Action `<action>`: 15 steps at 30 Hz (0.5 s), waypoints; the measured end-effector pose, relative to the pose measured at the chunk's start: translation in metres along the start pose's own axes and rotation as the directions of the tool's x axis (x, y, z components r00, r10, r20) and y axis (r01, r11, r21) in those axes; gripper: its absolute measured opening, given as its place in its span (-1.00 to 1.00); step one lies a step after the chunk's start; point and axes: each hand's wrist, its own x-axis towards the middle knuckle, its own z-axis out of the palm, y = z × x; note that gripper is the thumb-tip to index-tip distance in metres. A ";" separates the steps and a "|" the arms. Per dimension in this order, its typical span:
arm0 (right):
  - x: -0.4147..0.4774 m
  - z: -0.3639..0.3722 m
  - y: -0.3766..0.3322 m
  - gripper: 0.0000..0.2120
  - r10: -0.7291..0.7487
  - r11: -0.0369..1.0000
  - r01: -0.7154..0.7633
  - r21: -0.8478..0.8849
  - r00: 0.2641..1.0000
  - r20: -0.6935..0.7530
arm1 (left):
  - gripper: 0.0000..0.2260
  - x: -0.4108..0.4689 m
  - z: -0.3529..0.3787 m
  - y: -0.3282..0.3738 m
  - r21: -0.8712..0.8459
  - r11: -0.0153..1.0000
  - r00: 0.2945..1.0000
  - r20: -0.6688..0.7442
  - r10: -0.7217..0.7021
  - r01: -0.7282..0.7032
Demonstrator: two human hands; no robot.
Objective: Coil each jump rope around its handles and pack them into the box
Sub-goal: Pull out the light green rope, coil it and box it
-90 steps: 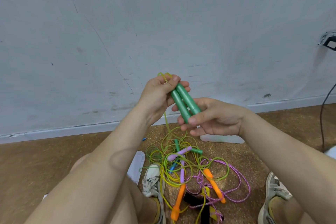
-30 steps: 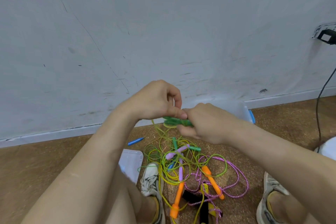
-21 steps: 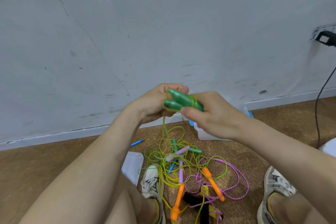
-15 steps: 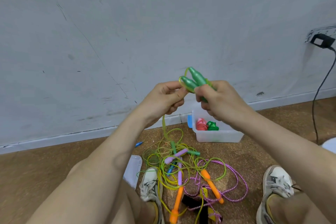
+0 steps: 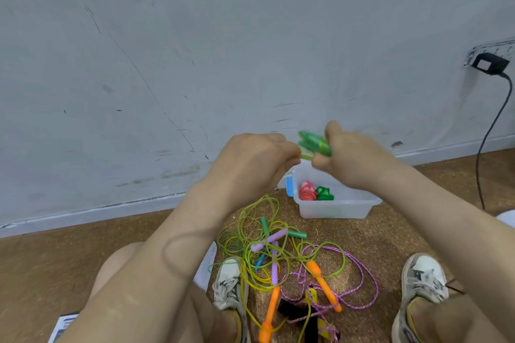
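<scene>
While thin cord (image 5: 322, 145) wraps them, fingers (image 5: 332, 131) clasp tapered handles (image 5: 306, 140)

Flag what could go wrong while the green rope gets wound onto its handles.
1. The left hand only pinches the rope beside the green handles held by the right hand; a slip could let the turns spring loose.
2. The slack seems to lead into the tangled pile, so pulling may snag there.
3. Loops lie against the left shoe; a foot shift could drag them.

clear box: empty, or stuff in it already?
Not empty: the box holds a pink coil and a green coil at its left end.
</scene>
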 end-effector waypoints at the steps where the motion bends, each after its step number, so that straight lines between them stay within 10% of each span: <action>1: -0.004 0.006 -0.006 -0.65 -0.052 0.996 0.058 -0.073 0.996 0.069 | -0.72 0.001 0.000 0.001 0.002 0.999 0.999 -0.024 0.047 -0.047; 9: -0.026 0.005 -0.035 -0.56 -0.345 0.922 0.376 -0.096 0.908 0.239 | -0.89 -0.001 0.004 -0.017 -0.321 0.936 0.989 0.071 -0.131 0.147; 15: -0.031 -0.004 -0.039 -0.67 -0.400 0.913 0.408 -0.025 0.904 0.153 | -0.85 0.002 0.001 -0.015 -0.645 0.561 0.855 0.383 -0.350 0.518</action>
